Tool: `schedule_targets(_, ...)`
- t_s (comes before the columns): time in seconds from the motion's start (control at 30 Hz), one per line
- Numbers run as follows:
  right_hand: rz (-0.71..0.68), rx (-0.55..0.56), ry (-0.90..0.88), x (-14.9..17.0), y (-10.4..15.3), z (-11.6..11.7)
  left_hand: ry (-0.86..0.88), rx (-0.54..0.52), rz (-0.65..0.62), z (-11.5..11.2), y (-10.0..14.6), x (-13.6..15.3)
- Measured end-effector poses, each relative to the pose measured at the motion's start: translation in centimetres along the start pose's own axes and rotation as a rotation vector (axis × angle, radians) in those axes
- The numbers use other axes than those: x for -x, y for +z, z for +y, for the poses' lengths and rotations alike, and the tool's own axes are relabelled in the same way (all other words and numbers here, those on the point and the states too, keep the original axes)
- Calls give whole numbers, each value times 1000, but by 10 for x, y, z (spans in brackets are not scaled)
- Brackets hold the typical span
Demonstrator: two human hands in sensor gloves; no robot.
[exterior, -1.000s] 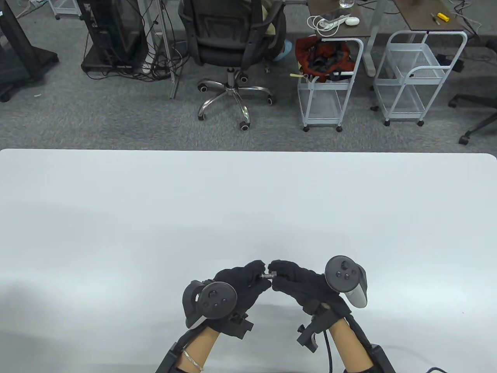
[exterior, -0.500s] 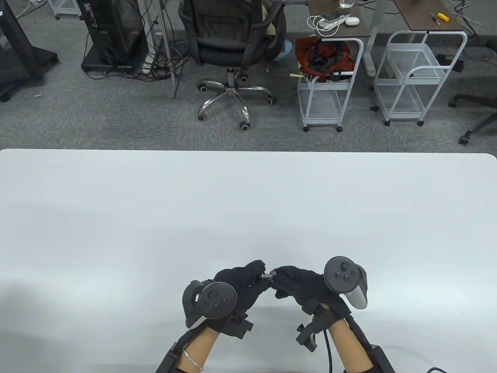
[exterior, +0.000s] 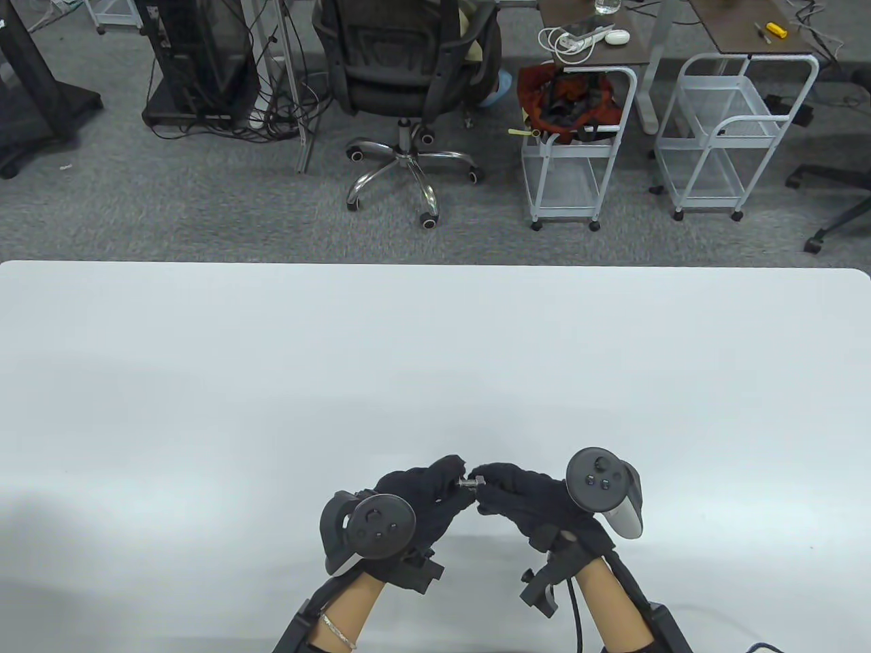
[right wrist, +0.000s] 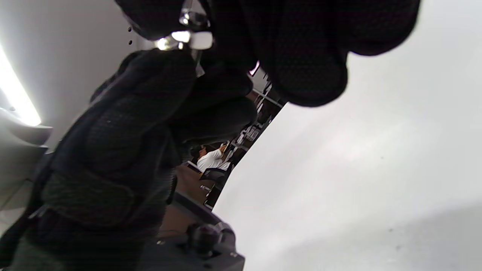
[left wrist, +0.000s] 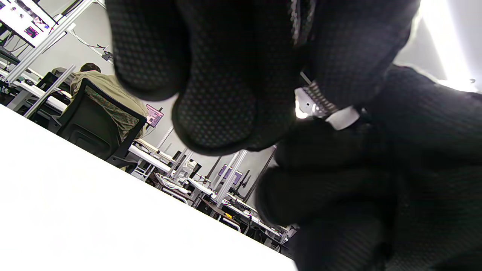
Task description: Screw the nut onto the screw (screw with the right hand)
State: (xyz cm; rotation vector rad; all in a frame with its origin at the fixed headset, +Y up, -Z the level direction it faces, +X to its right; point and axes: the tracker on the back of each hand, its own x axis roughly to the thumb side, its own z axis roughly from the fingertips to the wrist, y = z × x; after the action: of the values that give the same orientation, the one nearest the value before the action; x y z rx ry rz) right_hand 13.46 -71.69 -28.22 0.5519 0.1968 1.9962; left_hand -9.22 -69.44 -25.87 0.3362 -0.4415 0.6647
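Observation:
Both gloved hands meet above the near middle of the white table (exterior: 435, 354). My left hand (exterior: 454, 484) pinches one end of a small metal screw (exterior: 467, 483), which lies level between the hands. Its threaded shaft shows in the left wrist view (left wrist: 318, 101). My right hand (exterior: 484, 487) pinches the silver nut (exterior: 478, 480) that sits on the screw's right end. The nut also shows in the left wrist view (left wrist: 342, 117) and the right wrist view (right wrist: 196, 39). The screw's head is hidden in the left hand's fingers.
Beyond the table's far edge stand a black office chair (exterior: 408, 75), two white wire carts (exterior: 578, 156) and a black equipment rack (exterior: 197, 61) on grey carpet.
The right hand's fingers shifted slightly around the nut, dipping and coming back. The left hand and the screw have held still.

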Motion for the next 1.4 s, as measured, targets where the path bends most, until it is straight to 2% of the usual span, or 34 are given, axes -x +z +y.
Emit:
schedule_targets(0.13,-32,-44,-40,-1,-2,2,12,1,2,0,0,0)
schedule_targets(0.27,-11,9,10,0,0,1,11,-4,5,0,0,1)
schedule_targets(0.4,-46,-31,-30,-2,-2,3,21,3,10,0,-1,2)
schedule_targets(0.57,-16,10,30,-1,-2,1,11,-1,12,1,-2,4)
schedule_targets(0.7,-33,-37,-12,-2,-5,3,27,7,21,-1,-2,6)
schedule_targets(0.8,-11,3,43,-1,-4,1,8,-9,25,1,-2,7)
schedule_targets(0.97,-51,-36,-57,-2,-6,3,28,-6,35,1,-2,8)
schedule_targets(1.07,-28,41,8,-1,-6,-1,27,-11,36,3,-3,8)
schedule_targets(1.23,-64,-48,-40,-3,-9,2,45,7,36,-1,-4,9)
schedule_targets(1.33,-26,42,29,-2,-9,0,25,10,16,-1,-4,7)
schedule_targets(1.4,-20,47,29,-1,-9,-1,28,7,17,-1,-3,6)
